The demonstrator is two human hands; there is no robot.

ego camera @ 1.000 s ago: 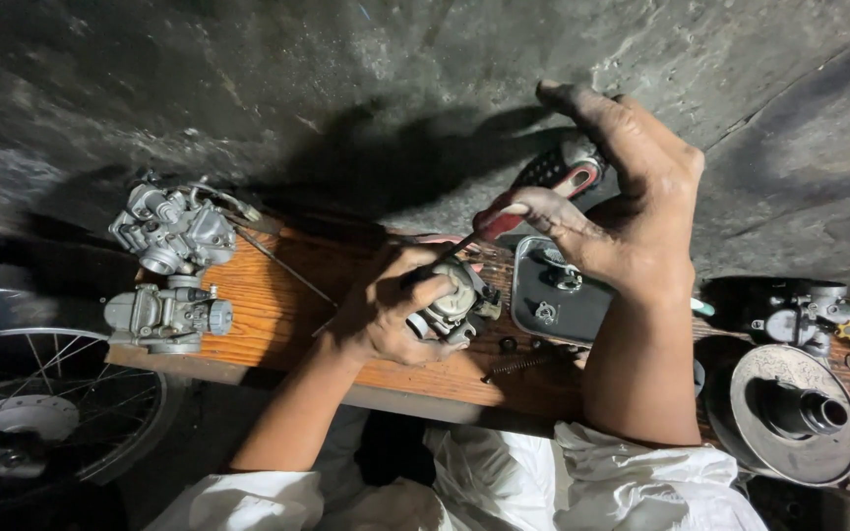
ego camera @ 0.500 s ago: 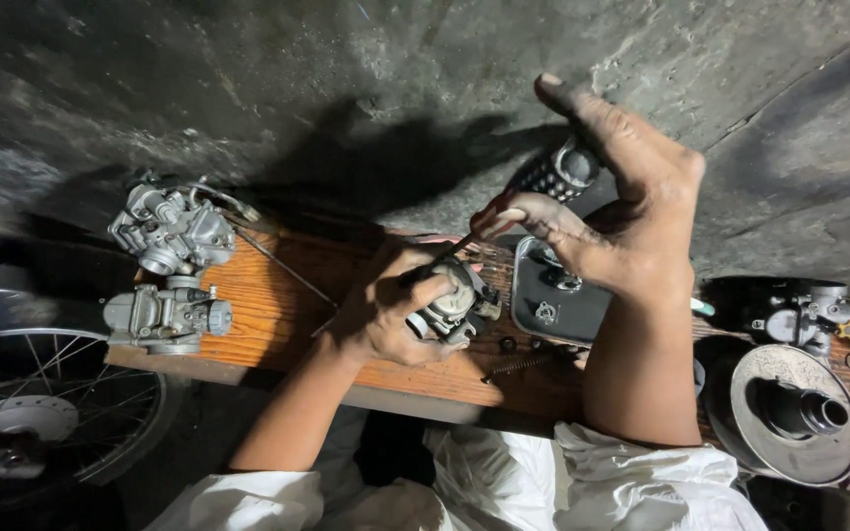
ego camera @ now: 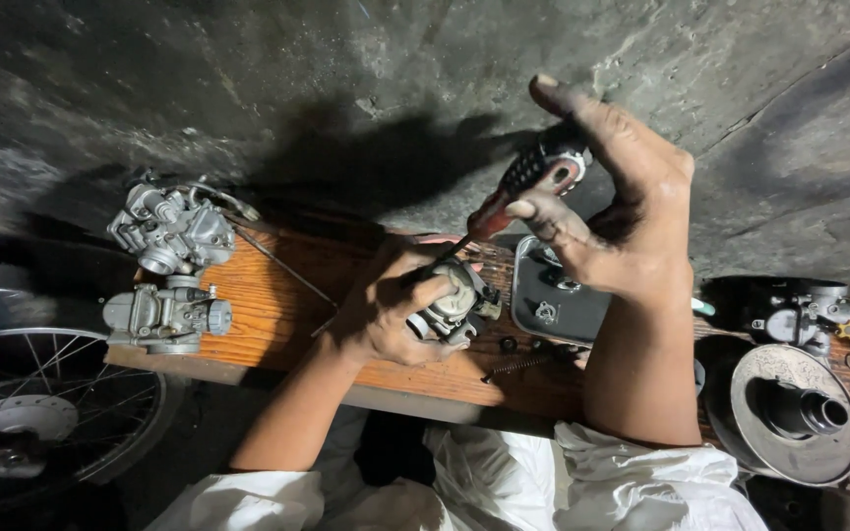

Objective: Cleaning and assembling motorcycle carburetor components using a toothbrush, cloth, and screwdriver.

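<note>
from the head view, the person is leaning over a wooden board lying on a rough grey concrete floor. their left hand is clenching around a small metal carburetor, holding it down on the middle of the board. their right hand is hovering above it with fingers spread loose, the thumb and forefinger pinching the red and black handle of a screwdriver; the shaft is slanting down toward the carburetor, though i cannot tell where the tip is meeting it. just beside the carburetor, a dark flat metal cover is lying under the right wrist. a small spring is sitting on the board near the front edge. two more carburetors are resting at the board's far left, one above the other. a spoked wheel is showing at the lower left, and a round metal pulley with another engine part is sitting at the right. white clothing is filling the bottom.
</note>
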